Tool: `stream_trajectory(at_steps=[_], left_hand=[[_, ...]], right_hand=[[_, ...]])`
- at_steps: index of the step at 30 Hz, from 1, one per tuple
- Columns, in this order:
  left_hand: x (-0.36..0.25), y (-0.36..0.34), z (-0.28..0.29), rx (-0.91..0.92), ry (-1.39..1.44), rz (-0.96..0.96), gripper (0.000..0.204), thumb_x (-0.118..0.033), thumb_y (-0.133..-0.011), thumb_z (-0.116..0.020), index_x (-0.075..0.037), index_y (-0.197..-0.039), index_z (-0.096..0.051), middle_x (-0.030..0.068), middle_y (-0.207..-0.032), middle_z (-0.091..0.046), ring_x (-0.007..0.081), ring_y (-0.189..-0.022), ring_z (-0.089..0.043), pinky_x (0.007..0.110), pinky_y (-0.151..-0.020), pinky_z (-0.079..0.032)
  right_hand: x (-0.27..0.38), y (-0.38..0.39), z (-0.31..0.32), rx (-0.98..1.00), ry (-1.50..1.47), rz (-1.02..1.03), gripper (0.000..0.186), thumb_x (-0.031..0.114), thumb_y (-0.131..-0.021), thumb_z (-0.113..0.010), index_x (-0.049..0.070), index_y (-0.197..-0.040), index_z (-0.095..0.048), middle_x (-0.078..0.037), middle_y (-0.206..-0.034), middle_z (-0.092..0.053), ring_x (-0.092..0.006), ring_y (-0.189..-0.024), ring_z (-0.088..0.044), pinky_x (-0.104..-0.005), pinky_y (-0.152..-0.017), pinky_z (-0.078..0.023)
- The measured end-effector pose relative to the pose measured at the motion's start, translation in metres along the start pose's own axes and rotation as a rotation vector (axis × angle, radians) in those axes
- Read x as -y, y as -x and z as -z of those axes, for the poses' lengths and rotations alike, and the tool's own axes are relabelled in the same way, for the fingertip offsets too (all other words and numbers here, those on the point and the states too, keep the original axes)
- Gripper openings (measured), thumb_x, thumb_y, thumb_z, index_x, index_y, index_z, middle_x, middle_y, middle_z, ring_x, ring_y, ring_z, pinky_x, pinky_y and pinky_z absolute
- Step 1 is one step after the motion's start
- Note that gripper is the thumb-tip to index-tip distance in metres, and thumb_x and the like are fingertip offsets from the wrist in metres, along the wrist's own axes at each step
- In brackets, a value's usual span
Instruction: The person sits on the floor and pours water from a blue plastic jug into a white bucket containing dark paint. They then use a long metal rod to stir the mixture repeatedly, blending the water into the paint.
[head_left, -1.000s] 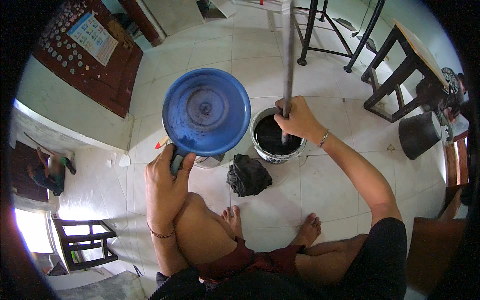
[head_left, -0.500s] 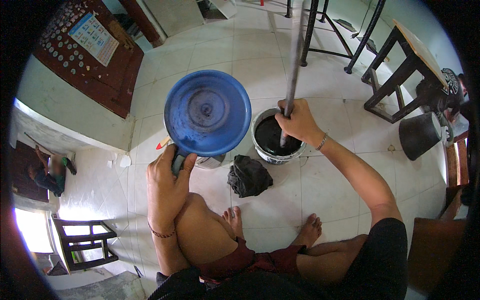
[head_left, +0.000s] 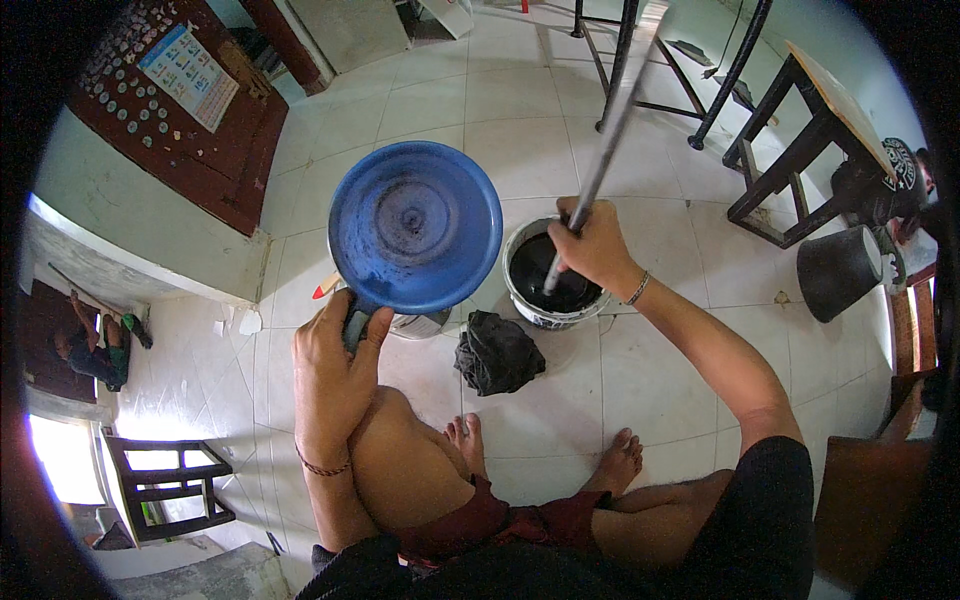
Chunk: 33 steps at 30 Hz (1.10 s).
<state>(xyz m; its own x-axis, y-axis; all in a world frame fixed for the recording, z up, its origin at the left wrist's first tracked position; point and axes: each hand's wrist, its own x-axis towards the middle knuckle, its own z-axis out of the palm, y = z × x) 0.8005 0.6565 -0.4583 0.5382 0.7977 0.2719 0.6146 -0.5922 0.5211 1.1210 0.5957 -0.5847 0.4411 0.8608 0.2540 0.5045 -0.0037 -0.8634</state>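
Observation:
My left hand [head_left: 335, 375] is closed around the short handle of a blue plastic dipper [head_left: 415, 225], its round, stained face turned up toward me. In my right hand [head_left: 600, 245] is a long grey metal rod [head_left: 615, 140], gripped near its lower part. The rod's lower end dips into black liquid [head_left: 528, 262] inside a white bucket [head_left: 560, 319] on the floor. A crumpled black cloth [head_left: 498, 355] lies just in front of that bucket. Partly hidden under the dipper stands a light-coloured can [head_left: 424, 325], with a red-tipped handle [head_left: 322, 290] beside it.
Toward the right stand a dark-legged stool [head_left: 790, 165] and a tilted black bucket [head_left: 838, 272]. Black metal legs [head_left: 720, 75] rise at the back. A brown door [head_left: 185, 120] is far left, with another person [head_left: 100, 350] and a second stool [head_left: 165, 490] below it.
The rod has tilted: its top has swung right and its lower end has moved left within the black liquid. My left hand and the dipper stay almost still.

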Motion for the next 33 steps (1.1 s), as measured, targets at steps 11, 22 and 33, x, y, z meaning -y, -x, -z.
stream_trajectory(at_steps=[11, 22, 33], left_hand=[[0.004, 0.0, 0.001, -0.007, -0.026, 0.007, 0.024, -0.021, -0.096, -0.071, 0.001, -0.092, -0.063, 0.0128, -0.067, -0.066, 0.0195, -0.059, -0.064, 0.036, -0.058, -0.05], [-0.004, -0.001, 0.003, 0.032, 0.057, 0.093, 0.029, -0.023, -0.094, -0.074, 0.004, -0.098, -0.065, 0.0246, -0.08, -0.068, 0.0422, -0.071, -0.065, 0.044, -0.067, -0.05], [0.006, 0.0, 0.0, -0.013, -0.008, -0.006, 0.022, -0.019, -0.096, -0.07, 0.001, -0.092, -0.064, 0.0124, -0.066, -0.065, 0.0187, -0.057, -0.063, 0.035, -0.058, -0.049]], right_hand=[[0.008, -0.002, 0.003, -0.031, 0.281, 0.25, 0.016, 0.008, -0.079, -0.067, 0.001, -0.069, -0.057, -0.016, -0.063, -0.059, -0.0392, -0.063, -0.063, -0.0477, -0.06, -0.051], [-0.003, -0.004, 0.001, -0.187, 0.416, 0.482, 0.019, 0.01, -0.079, -0.068, 0.001, -0.068, -0.055, -0.017, -0.068, -0.058, -0.0404, -0.064, -0.061, -0.0516, -0.066, -0.05], [-0.005, -0.006, 0.003, -0.312, 0.423, 0.539, 0.022, 0.008, -0.081, -0.064, 0.0, -0.065, -0.052, -0.016, -0.055, -0.057, -0.0383, -0.056, -0.063, -0.0485, -0.058, -0.051]])
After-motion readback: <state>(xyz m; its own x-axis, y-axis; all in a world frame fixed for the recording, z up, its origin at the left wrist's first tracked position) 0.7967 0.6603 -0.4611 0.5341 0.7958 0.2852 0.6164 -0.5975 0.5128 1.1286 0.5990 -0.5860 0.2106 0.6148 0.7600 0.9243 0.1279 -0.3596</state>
